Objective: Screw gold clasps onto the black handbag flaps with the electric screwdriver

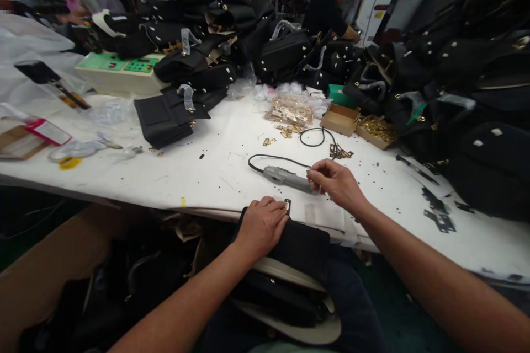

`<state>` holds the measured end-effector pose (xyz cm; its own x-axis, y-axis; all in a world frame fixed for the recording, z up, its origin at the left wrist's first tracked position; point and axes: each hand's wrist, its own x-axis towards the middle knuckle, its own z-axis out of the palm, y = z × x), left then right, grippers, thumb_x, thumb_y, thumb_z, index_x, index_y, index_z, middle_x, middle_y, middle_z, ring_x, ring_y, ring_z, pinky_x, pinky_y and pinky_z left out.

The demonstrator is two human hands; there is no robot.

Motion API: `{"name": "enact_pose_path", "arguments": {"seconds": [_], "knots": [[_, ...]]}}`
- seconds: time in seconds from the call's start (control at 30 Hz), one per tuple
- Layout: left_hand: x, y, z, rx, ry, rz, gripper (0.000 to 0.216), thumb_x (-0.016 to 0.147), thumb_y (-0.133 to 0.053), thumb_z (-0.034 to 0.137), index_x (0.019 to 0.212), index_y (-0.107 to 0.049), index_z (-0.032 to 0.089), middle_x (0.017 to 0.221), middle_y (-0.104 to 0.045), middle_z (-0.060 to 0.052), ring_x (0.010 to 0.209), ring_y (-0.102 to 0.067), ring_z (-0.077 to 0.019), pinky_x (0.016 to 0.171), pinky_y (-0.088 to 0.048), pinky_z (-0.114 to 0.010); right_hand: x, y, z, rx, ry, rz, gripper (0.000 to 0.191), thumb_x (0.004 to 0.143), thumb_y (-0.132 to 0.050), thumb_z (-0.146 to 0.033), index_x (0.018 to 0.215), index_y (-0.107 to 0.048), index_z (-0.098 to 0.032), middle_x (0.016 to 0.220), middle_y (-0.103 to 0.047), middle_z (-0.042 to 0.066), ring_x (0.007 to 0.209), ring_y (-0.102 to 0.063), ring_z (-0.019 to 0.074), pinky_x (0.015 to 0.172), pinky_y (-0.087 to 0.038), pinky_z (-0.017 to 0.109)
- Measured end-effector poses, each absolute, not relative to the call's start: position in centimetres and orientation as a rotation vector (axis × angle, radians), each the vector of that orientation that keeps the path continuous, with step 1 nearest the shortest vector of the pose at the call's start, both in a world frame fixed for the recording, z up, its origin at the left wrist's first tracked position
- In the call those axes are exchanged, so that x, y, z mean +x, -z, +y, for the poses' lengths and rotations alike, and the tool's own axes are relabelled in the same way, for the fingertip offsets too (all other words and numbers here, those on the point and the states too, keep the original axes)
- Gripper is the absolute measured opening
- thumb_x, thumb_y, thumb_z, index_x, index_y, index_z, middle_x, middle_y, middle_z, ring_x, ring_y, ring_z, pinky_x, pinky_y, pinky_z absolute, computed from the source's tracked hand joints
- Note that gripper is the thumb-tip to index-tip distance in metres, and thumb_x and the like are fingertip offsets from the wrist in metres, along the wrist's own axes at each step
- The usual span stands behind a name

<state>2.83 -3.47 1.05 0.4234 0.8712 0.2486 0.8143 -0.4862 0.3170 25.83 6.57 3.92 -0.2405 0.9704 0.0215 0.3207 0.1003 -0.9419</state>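
A black handbag (pixel 306 242) with a pale lining rests on my lap against the table edge, its mouth gaping toward me. My left hand (pixel 261 227) presses down on its flap, fingers together, holding it at the edge. Beside those fingertips a small metal plate (pixel 287 207) sits at the flap's edge. A grey electric screwdriver (pixel 285 176) with a black cord lies on the white table. Over its right end is my right hand (pixel 334 181), thumb and fingers pinched together. Whatever is between those fingertips is too small to make out.
Gold metal plates (pixel 290 130), a bag of fittings (pixel 290 111) and a carton of brass pieces (pixel 377 131) lie ahead. Black bags (pixel 285 52) are piled behind. A green-topped control box (pixel 120 73) stands left; dark plates (pixel 439 215) lie right. A co-worker (pixel 327 8) is beyond.
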Motion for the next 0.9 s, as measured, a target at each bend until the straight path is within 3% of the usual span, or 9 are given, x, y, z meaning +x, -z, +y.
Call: {"name": "enact_pose_path", "arguments": {"seconds": [0.27, 0.37, 0.5, 0.73, 0.9], "knots": [[2.7, -0.9, -3.6, 2.503, -0.604, 1.500, 0.019, 0.098, -0.056, 0.027, 0.110, -0.071, 0.024, 0.119, -0.072, -0.003, 0.109, -0.058, -0.0237, 0.083, -0.043, -0.041, 22.6, -1.3, 2.2, -1.221, -1.179, -1.823, 0.016, 0.084, -0.067, -0.034, 0.091, -0.077, -0.023, 0.097, -0.076, 0.003, 0.094, -0.069, 0.0211, 0.089, -0.052, 0.034], [2.7, -0.8, -3.6, 2.497, -0.618, 1.497, 0.018, 0.098, -0.057, 0.027, 0.109, -0.071, 0.024, 0.119, -0.072, -0.002, 0.110, -0.057, -0.0238, 0.083, -0.043, -0.041, 22.3, -0.9, 2.2, -1.256, -1.132, -1.761, 0.018, 0.081, -0.067, -0.031, 0.094, -0.076, -0.022, 0.094, -0.074, 0.003, 0.087, -0.069, 0.0197, 0.085, -0.053, 0.034], [2.7, -0.8, -3.6, 2.494, -0.626, 1.492, 0.019, 0.097, -0.058, 0.026, 0.110, -0.071, 0.024, 0.118, -0.072, -0.003, 0.110, -0.057, -0.0239, 0.083, -0.044, -0.041, 21.9, -0.4, 2.4, -1.223, -1.104, -1.699, 0.027, 0.079, -0.068, -0.031, 0.103, -0.074, -0.020, 0.110, -0.070, 0.007, 0.079, -0.068, 0.0165, 0.079, -0.054, 0.032], [2.7, -0.8, -3.4, 2.452, -0.648, 1.502, 0.015, 0.096, -0.061, 0.027, 0.104, -0.073, 0.026, 0.115, -0.073, -0.001, 0.108, -0.058, -0.0231, 0.082, -0.045, -0.040, 21.3, -0.7, 2.5, -1.420, -1.220, -1.580, 0.024, 0.076, -0.071, -0.035, 0.093, -0.078, -0.020, 0.086, -0.076, 0.003, 0.078, -0.068, 0.0188, 0.078, -0.053, 0.032], [2.7, -0.3, -3.1, 2.353, -0.705, 1.497, 0.014, 0.093, -0.066, 0.027, 0.105, -0.073, 0.026, 0.115, -0.074, 0.000, 0.108, -0.058, -0.0224, 0.085, -0.046, -0.040, 21.1, -1.0, 2.9, -1.471, -1.304, -1.494, 0.027, 0.074, -0.072, -0.037, 0.092, -0.078, -0.018, 0.080, -0.075, 0.003, 0.063, -0.063, 0.0157, 0.059, -0.050, 0.027]]}}
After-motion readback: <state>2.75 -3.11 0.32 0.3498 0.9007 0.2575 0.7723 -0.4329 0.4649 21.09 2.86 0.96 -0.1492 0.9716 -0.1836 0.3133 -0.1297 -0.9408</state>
